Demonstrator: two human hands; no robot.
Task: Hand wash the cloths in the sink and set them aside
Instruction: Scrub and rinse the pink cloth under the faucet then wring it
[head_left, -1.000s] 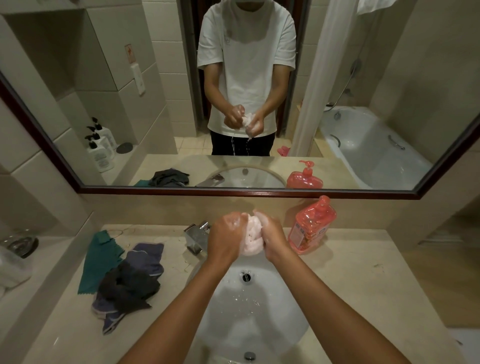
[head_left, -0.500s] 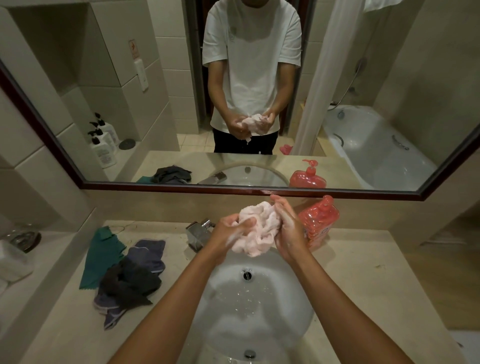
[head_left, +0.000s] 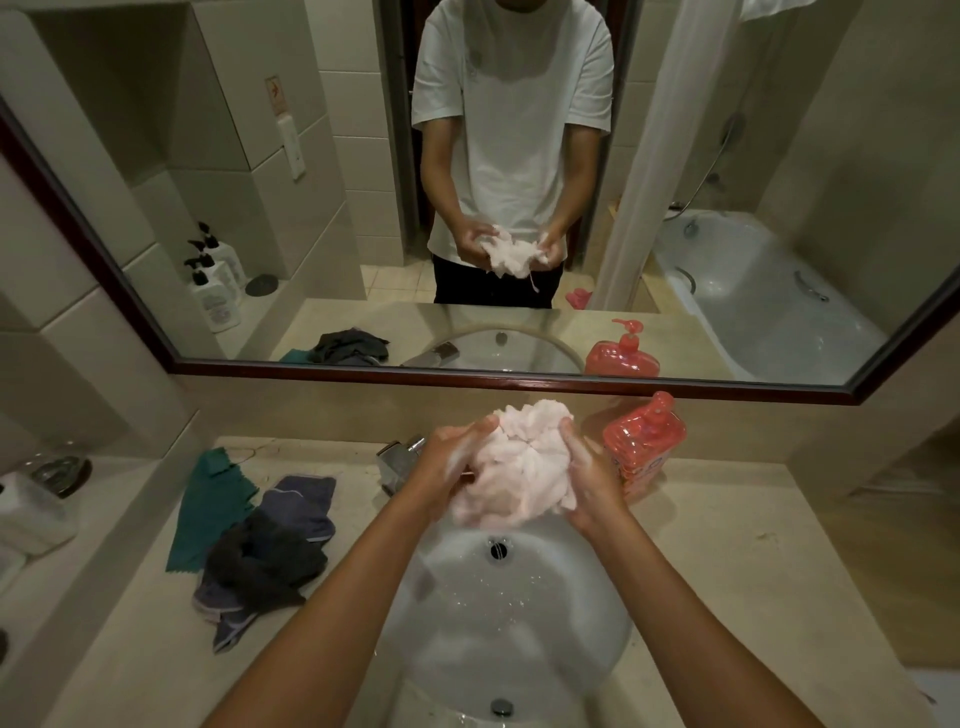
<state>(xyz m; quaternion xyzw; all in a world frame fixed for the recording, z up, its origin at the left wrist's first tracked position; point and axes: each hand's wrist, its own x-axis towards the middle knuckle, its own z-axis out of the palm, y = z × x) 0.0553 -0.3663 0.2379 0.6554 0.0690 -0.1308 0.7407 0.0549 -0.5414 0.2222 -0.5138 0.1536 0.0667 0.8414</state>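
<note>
Pink cloth (head_left: 517, 467), bunched and soapy, is sitting between both hands just above the far rim of the sink (head_left: 597, 623). Left hand (head_left: 449, 462) is gripping its left side, fingers curled into the folds. Right hand (head_left: 589, 478) is clasping the other side, its fingers wrapping round the fabric. Left of the sink, a dark cloth (head_left: 265, 564) is lying heaped on a blue-grey cloth (head_left: 304, 501), with a teal cloth (head_left: 210, 506) spreading flat on the counter (head_left: 779, 571) just beyond them. A chrome tap (head_left: 397, 460) is standing at the sink's back edge, beside the left hand. A red soap bottle (head_left: 644, 441) is standing upright behind the sink, near the right hand
</note>
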